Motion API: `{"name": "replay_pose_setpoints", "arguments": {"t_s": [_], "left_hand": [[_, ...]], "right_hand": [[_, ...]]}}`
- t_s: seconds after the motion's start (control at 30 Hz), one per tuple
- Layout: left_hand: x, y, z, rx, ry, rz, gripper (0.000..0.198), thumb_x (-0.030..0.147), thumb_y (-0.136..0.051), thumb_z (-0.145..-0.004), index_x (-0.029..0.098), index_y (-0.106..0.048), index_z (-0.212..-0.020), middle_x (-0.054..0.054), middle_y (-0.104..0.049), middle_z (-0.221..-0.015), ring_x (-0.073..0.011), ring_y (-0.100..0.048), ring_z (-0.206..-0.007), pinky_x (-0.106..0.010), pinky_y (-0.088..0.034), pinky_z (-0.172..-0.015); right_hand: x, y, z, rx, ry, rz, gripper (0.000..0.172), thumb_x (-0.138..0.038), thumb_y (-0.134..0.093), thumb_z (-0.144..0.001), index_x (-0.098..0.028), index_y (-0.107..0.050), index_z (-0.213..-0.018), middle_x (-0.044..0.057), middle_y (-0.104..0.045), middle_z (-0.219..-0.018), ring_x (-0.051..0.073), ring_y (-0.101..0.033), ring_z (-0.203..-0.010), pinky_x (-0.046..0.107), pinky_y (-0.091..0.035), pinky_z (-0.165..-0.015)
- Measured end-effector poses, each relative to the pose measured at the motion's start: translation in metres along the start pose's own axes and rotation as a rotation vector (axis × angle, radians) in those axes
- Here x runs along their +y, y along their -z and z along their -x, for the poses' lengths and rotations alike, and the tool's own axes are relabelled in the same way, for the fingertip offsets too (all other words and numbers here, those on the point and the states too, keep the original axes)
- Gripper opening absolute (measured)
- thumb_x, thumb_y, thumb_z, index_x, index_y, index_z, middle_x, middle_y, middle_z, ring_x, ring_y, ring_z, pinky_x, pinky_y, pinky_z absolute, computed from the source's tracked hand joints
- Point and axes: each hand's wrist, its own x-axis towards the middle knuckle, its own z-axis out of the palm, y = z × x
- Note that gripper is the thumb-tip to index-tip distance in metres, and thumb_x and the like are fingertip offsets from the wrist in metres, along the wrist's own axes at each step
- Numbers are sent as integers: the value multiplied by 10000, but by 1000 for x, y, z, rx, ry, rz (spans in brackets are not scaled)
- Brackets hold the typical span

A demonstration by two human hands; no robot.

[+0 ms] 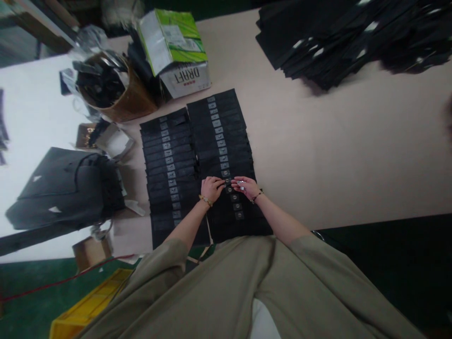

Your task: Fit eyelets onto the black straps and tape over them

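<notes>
On my feed both hands are working at the middle of a row of metal tabs (pixel 229 189) running down the black strips (pixel 221 155), which lie side by side in two columns on the counter (pixel 318 141). The left hand (pixel 212 188), with a gold bracelet at the wrist, sits on the strips, its fingers (pixel 221 184) curled in toward the tabs. I can't tell from this view whether they are gripping anything. The right hand (pixel 245 186), with a dark bracelet, comes in from the other side, its fingers (pixel 236 181) closed on a small silver piece (pixel 240 185) just beside the row.

As I read it, the work in hand sits at this one spot in the row, and the tight spacing there calls for small, careful finger moves.

Around the columns, a pile of black strips (pixel 328 37) lies on the far side of the counter. Nearer the other edge are a brown bin (pixel 120 96) full of black items, a box (pixel 185 80) printed "DRAFT" and a black bag (pixel 63 188). A yellow crate (pixel 88 306) sits on the green floor (pixel 31 287).
</notes>
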Motion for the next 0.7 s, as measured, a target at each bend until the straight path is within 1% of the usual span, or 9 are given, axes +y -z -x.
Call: {"name": "replay_pose_setpoints", "arguments": {"t_s": [0.13,0.2,0.3,0.4,0.47,0.53,0.6,0.7], "left_hand": [[5,-6,4,-1,65,-14,192,380,-611,-907,292,-758,-994,-38,-705,-1103,-234,-541,-1066,-393,-393,-872],[9,-7,3,1,62,-20,170,348,-608,-909,284,-756,-965,-39,-706,-1087,-233,-542,-1051,-392,-397,-856],[11,-6,3,-25,34,-34,180,327,-576,-925,277,-740,-979,-49,-701,-1077,-234,-543,-1036,-393,-402,-851],[7,-4,4,-56,-8,-11,204,327,-570,-926,265,-721,-1049,-55,-689,-1112,-229,-542,-1043,-383,-412,-866],[3,-4,5,-71,-32,6,210,327,-587,-916,261,-718,-1066,-52,-682,-1132,-224,-540,-1051,-374,-416,-880],[1,-5,5,-73,-40,14,190,326,-596,-911,260,-727,-1033,-44,-683,-1132,-221,-538,-1056,-371,-417,-893],[1,-5,5,-68,-32,21,168,320,-598,-912,257,-730,-993,-37,-686,-1125,-219,-539,-1056,-370,-417,-903],[4,-4,4,-83,-14,20,139,288,-615,-899,247,-714,-987,-40,-687,-1113,-218,-543,-1049,-365,-421,-904]], "right_hand": [[2,-3,-1,28,5,18,193,-67,-658,-809,-169,-682,-970,78,-769,-941,142,-735,-779,237,-605,-672],[4,-4,-1,39,14,24,184,-83,-664,-819,-173,-678,-978,74,-768,-942,137,-735,-773,234,-603,-668],[5,-4,-1,52,23,43,166,-102,-661,-832,-178,-671,-979,68,-766,-935,130,-730,-760,233,-601,-662],[5,-4,-2,61,26,59,142,-110,-643,-837,-179,-660,-960,60,-763,-902,126,-722,-730,235,-596,-644],[5,-4,-2,67,30,66,121,-114,-644,-822,-176,-649,-926,50,-756,-851,126,-714,-694,233,-589,-622],[6,-3,-2,65,41,69,112,-119,-660,-785,-174,-636,-880,36,-744,-794,123,-703,-656,226,-577,-597],[6,-2,-2,51,60,77,127,-136,-683,-739,-173,-626,-846,26,-735,-762,119,-691,-631,217,-560,-575],[7,-1,-1,33,88,116,172,-201,-721,-685,-177,-623,-825,12,-722,-729,112,-661,-587,206,-522,-529]]}}
